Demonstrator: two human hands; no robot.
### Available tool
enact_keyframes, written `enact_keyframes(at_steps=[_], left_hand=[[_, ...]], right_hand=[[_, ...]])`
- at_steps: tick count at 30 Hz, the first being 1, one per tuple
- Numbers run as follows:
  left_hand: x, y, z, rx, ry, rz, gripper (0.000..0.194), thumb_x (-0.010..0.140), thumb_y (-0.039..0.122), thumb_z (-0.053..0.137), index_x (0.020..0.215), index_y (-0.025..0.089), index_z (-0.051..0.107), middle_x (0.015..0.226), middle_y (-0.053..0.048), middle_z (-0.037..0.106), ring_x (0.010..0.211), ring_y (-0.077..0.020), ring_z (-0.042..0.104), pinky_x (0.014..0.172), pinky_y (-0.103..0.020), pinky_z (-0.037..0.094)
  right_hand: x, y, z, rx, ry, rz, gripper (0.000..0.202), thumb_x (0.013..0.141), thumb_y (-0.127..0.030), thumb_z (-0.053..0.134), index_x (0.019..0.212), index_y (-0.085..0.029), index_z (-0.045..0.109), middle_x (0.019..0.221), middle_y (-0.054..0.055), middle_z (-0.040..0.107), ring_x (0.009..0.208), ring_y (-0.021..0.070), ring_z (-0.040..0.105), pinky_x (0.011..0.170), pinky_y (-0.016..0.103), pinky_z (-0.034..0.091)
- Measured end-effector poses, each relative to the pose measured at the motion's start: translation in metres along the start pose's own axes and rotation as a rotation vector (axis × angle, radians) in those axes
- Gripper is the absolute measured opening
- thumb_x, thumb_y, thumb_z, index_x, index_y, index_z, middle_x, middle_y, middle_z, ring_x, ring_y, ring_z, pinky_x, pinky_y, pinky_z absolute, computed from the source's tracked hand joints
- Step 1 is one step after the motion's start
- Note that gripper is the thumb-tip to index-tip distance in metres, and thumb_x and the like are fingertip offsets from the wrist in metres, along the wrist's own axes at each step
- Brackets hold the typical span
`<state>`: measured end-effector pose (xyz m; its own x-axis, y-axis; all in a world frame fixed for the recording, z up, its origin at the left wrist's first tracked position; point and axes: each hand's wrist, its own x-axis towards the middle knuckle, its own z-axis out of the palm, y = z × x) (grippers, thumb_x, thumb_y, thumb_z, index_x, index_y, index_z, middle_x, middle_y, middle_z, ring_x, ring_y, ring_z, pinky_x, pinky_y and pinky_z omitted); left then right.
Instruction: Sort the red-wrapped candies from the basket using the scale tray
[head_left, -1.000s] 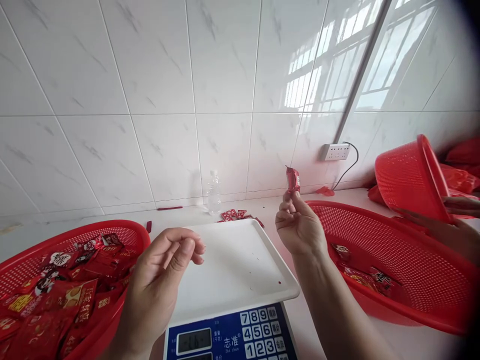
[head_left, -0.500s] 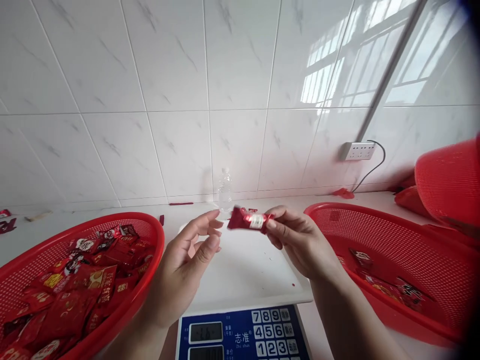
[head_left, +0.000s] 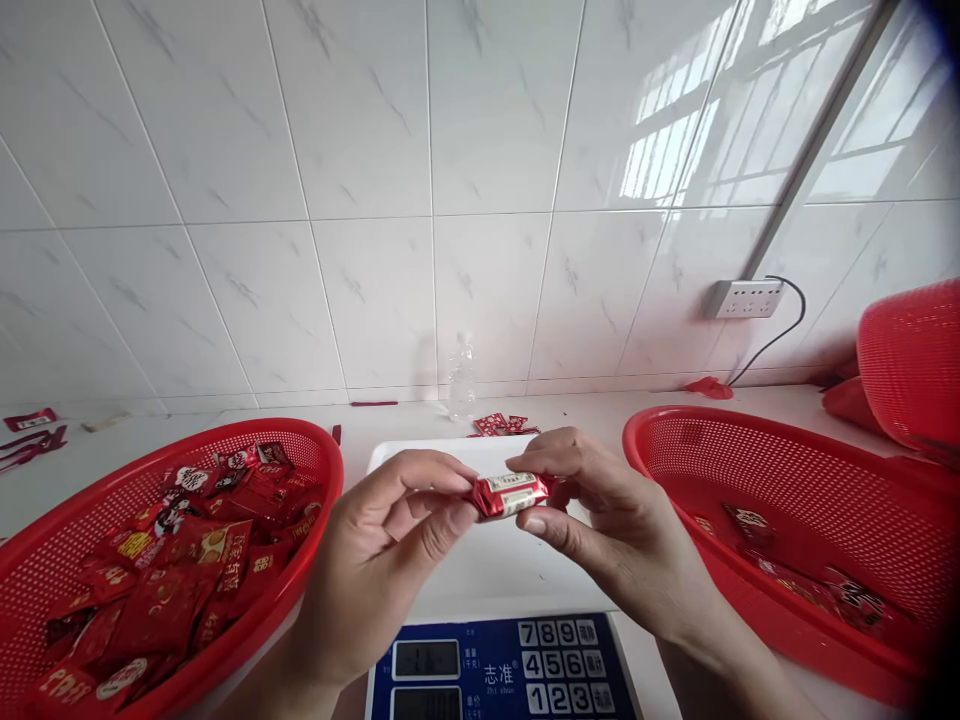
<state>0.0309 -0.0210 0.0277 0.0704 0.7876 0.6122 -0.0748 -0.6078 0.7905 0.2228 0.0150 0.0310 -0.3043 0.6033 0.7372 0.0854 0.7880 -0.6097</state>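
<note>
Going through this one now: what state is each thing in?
Wrapped packet: no tear visible
Left hand: pinching the packet's left end
Right hand: at its right end, grip unclear
Left basket: piled with red packets
Right basket: few items inside
White tray: partly hidden by the hands
Scale display: reading illegible
Bottle: upright, transparent

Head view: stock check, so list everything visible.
Wrapped piece: 1, red, centre
Wall: 1, white, behind
Counter: 1, white, below
Scale: 1, blue-fronted, bottom
Tray: 1, white, on scale
Left basket, right basket: 1 each, red, counter
Packets: many, mostly red, both baskets
Another basket: 1, red, right edge
Bottle: 1, clear, by wall
Small packets: several, red, behind tray
Socket strip: 1, white, wall
Cord: 1, dark, beside wall
Scraps: several, mostly red, counter
Left hand, right hand: 1 each, bare, centre
</note>
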Motion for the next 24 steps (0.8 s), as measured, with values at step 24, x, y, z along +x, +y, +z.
enact_keyframes(at_steps=[24], left_hand=[[-0.008,0.008,-0.003,0.281,-0.12,0.203,0.037,0.084,0.011,0.069,0.112,0.036,0.067,0.093,0.002,0.069,0.084,-0.012,0.065,0.074,-0.02,0.054]], right_hand=[[-0.014,-0.011,0.006,-0.037,-0.042,-0.2,0.021,0.091,-0.028,0.064,0.11,-0.024,0.059,0.09,0.002,0.055,0.08,0.0123,0.057,0.065,0.023,0.052]])
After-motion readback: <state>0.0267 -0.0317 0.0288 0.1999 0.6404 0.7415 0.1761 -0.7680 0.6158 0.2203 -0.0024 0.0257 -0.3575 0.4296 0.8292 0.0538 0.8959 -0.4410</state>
